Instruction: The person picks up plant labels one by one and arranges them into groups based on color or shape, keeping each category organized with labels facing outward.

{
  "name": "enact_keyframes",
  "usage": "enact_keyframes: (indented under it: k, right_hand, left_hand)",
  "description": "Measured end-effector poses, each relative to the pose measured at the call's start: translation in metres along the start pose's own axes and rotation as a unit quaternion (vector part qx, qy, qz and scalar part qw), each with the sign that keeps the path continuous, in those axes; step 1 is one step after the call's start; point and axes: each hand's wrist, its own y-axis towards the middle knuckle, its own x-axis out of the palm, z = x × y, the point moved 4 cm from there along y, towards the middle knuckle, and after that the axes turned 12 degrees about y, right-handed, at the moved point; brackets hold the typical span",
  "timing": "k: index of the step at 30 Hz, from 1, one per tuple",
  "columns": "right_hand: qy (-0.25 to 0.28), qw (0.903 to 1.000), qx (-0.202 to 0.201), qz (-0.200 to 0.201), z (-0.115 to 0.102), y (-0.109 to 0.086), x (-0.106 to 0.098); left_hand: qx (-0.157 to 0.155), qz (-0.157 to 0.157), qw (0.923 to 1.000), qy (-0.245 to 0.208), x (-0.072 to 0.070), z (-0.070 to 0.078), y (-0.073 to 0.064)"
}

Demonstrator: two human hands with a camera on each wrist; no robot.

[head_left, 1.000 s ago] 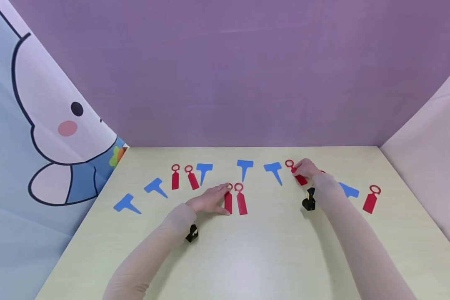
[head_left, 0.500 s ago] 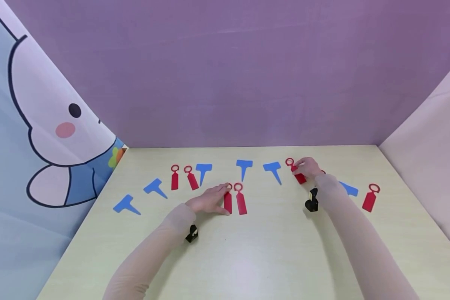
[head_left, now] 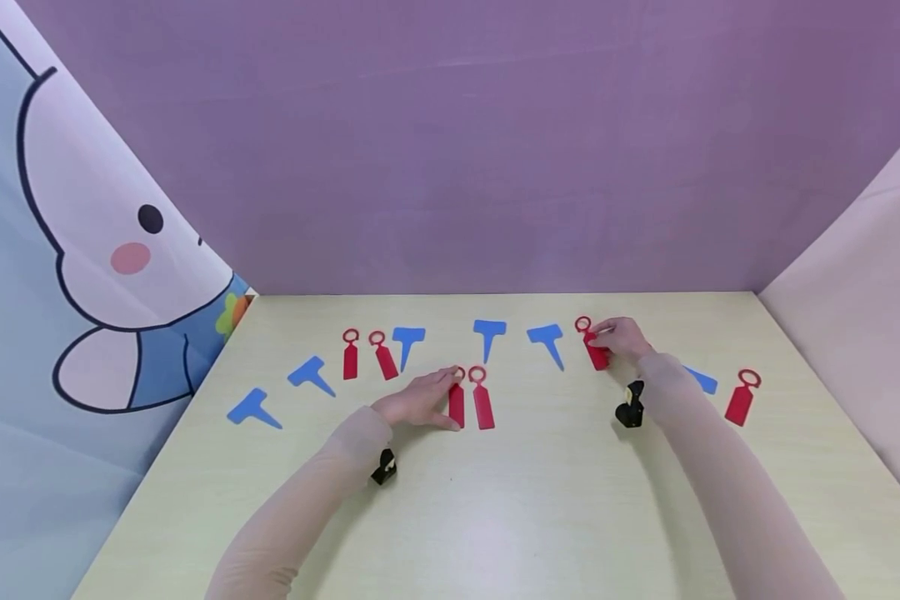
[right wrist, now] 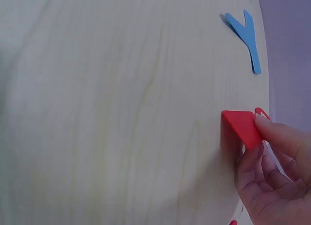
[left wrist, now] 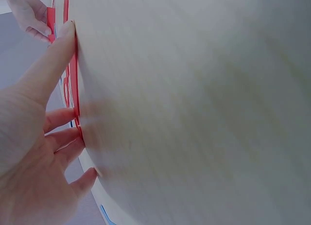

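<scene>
My left hand rests over a red tag with a ring end mid-table. Its fairly straight fingers touch the ring end, its thumb the lower end. A second red tag lies just right of it. Farther right, my right hand pinches another red ring-ended tag between thumb and fingers. In the right wrist view this tag stands tilted, one edge raised above the table and casting a shadow. The left wrist view shows my left thumb and fingertips along the tag's edge.
Blue T-shaped pieces lie along the back and on the left. Two red tags lie back left, one far right. My right forearm partly covers a blue piece. A purple backdrop borders the table.
My right hand has shifted slightly right with the red tag, which has turned more upright in the head view. My left hand has stayed in place.
</scene>
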Motion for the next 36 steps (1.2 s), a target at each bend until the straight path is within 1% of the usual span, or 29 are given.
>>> enact_keyframes:
  k: [2, 3, 6, 12, 18, 23, 28, 31, 36]
  right_hand:
    - [0.014, 0.9999, -0.001, 0.005, -0.001, -0.002, 0.001]
    - [0.011, 0.9998, 0.011, 0.013, -0.004, -0.005, 0.004]
    - [0.020, 0.9994, 0.023, 0.017, -0.006, -0.007, 0.008]
    - [0.046, 0.9981, 0.039, 0.005, -0.011, -0.014, 0.013]
    - [0.079, 0.9965, 0.016, -0.022, -0.018, -0.025, 0.022]
    - [0.099, 0.9939, 0.016, -0.046, -0.023, -0.035, 0.033]
    - [0.130, 0.9892, 0.009, -0.068, -0.021, -0.039, 0.048]
    - [0.150, 0.9855, 0.011, -0.078, -0.021, -0.041, 0.059]
    - [0.167, 0.9808, 0.015, -0.100, -0.028, -0.050, 0.077]
  left_hand:
    - [-0.002, -0.003, 1.0000, 0.000, 0.000, 0.000, 0.000]
    - [-0.002, -0.003, 1.0000, 0.000, 0.000, 0.000, 0.000]
    - [-0.001, -0.002, 1.0000, -0.001, 0.000, 0.000, 0.001]
    - [0.001, -0.001, 1.0000, 0.007, -0.001, -0.001, 0.001]
    - [0.004, 0.001, 1.0000, 0.006, -0.001, 0.000, 0.001]
    - [0.001, 0.002, 1.0000, 0.006, 0.001, 0.000, 0.002]
    - [-0.005, 0.000, 1.0000, 0.004, 0.003, -0.001, 0.003]
    - [-0.004, -0.001, 1.0000, 0.008, 0.004, -0.001, 0.003]
    - [-0.006, 0.002, 0.9999, 0.010, 0.003, -0.001, 0.003]
